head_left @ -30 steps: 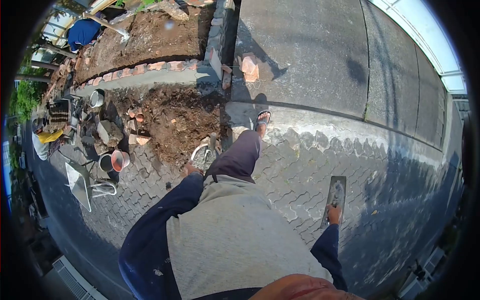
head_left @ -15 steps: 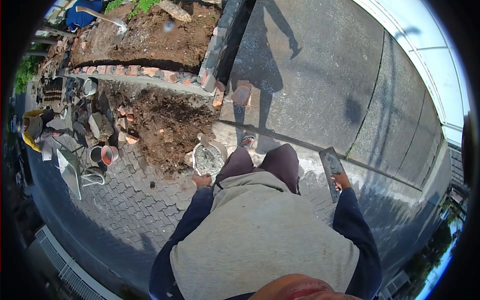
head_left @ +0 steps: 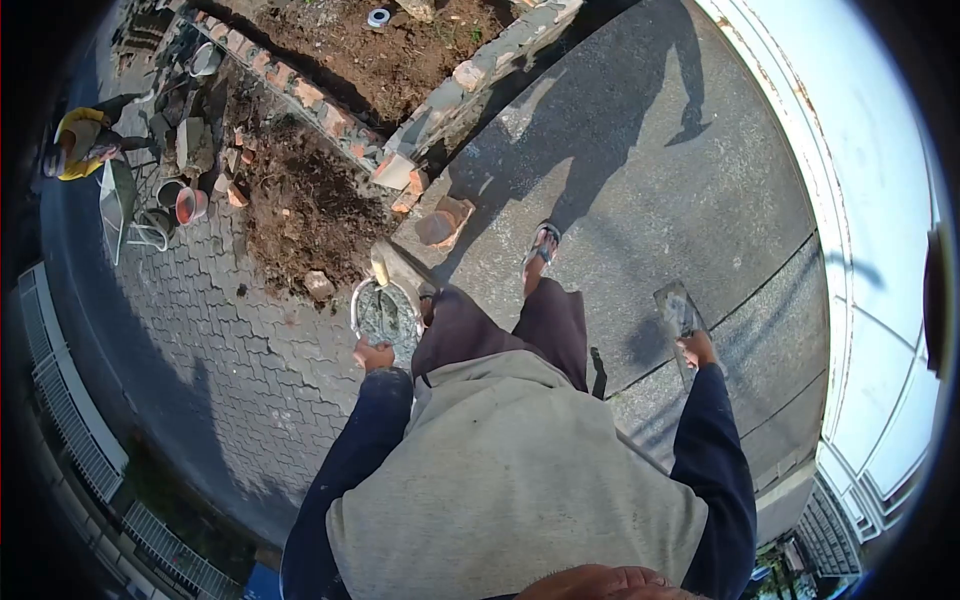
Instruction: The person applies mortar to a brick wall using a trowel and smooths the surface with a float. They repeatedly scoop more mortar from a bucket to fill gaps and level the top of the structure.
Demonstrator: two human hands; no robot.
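Note:
My left hand [head_left: 374,355] is closed on the near rim of a bucket [head_left: 356,312], beside my left leg. Wet grey mortar [head_left: 385,320] lies in the bucket, and a pale tool handle [head_left: 380,268] sticks up at its far side; the tool's other end is hidden. Out to the right, my right hand [head_left: 697,350] grips a plastering trowel [head_left: 676,305] with a flat rectangular blade smeared grey. The trowel is held above the concrete paving, touching nothing else that I can see.
A low brick wall [head_left: 300,92] borders a soil bed, its corner near loose bricks [head_left: 408,190]. A round-topped block [head_left: 436,228] stands on the concrete [head_left: 640,180]. Leftward are a dirt heap [head_left: 305,215], red bucket [head_left: 191,206], wheelbarrow [head_left: 117,205] and a person in yellow [head_left: 82,140].
My view has turned and I have stepped forward, with one sandalled foot now on the concrete. The bucket and trowel have come along in my hands.

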